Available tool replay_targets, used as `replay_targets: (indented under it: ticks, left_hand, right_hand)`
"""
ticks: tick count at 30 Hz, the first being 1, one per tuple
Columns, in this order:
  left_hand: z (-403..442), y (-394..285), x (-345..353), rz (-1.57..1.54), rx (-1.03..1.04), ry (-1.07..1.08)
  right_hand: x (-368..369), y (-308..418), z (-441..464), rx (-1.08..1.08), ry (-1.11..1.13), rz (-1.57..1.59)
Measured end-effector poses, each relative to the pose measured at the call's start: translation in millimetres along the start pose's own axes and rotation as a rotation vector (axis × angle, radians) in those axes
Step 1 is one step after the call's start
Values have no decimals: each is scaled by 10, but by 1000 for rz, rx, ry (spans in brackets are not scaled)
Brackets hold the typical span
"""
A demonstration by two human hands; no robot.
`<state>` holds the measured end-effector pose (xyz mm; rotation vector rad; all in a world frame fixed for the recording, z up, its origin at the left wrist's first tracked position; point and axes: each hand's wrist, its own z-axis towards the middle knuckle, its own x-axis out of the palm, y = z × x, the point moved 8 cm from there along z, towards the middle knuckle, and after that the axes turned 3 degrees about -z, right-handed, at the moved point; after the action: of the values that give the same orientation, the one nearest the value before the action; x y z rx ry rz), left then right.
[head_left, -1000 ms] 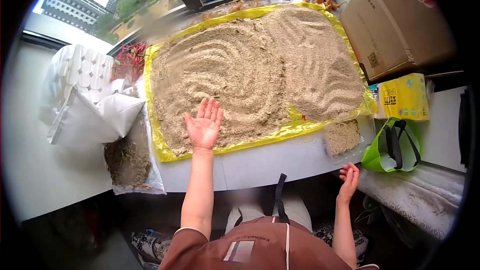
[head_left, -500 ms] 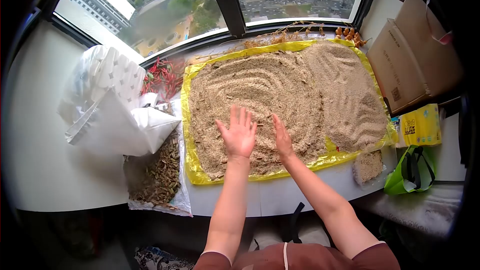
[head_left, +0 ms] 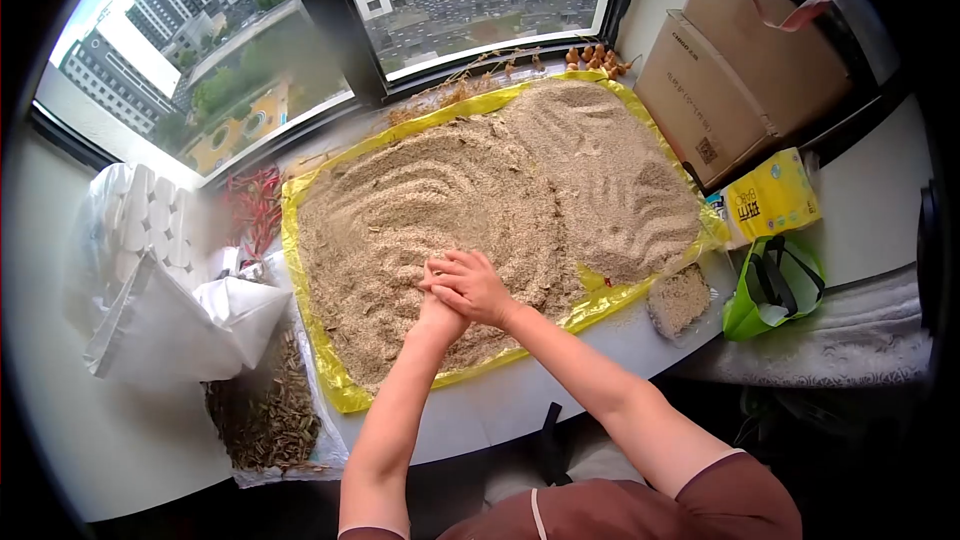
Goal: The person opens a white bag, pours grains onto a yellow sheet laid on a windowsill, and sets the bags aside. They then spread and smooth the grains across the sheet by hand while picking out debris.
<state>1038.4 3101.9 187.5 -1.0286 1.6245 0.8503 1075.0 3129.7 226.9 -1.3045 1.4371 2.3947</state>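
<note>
A broad layer of pale tan grain (head_left: 450,160), ridged with curved furrows, covers a yellow plastic sheet (head_left: 345,395). Over its near part my two hands are together. My right hand (head_left: 470,288) lies across my left hand (head_left: 440,314), its fingers curled over the left one's fingers. Most of my left hand's fingers are hidden beneath, so their pose is unclear. Whether anything sits between the palms does not show. At the right lies a finer-looking section of the grain (head_left: 610,170), and beyond the sheet's near right corner a clear container of grain (head_left: 680,302).
On the left stand a white bag (head_left: 180,330), red chilies (head_left: 255,205) and dried brown pods (head_left: 270,420). Cardboard boxes (head_left: 700,90), a yellow pack (head_left: 770,195) and a green bag (head_left: 770,295) are on the right. Small gourds (head_left: 595,57) lie by the window.
My hands, held apart and open over the grain before, have come together, right over left. The view has turned, so everything sits farther left in it. The furrows at left look different.
</note>
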Motion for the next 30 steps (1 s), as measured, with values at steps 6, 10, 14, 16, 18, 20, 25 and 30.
replay_targets:
  ticks: [6,10,14,16,18,20,25,30]
  left_hand:
    - [-136,-4,-388,253,-118,-77]
    - [-15,-166,-383,188,23,20]
    - [-289,79,-377,-400,-99,-41]
    - [-302,273,-64,-1812,-257,-196]
    - [-412,105,-270,-2938,-202,-299]
    - [-585,-22,-776,-2825,-227,-406]
    - [-1356,829,31,-1911,-860,-587]
    - [-1984,263,540,-1239,-835,-488]
  right_hand:
    - [-646,559,194,-81,-216,77]
    - [-214,187,-106,-161,-26,-70]
    - [-745,97,-254,60,-309,-52]
    - [-846,744,-311,-153,-297,298]
    - [-537,760,-396,-387,-289,-4]
    - [-513,147,-477,-80,-288,-194]
    - [-1633,-821,-1247,273,-154,12]
    - [-2698,-1072,-1936,122,-292,-369]
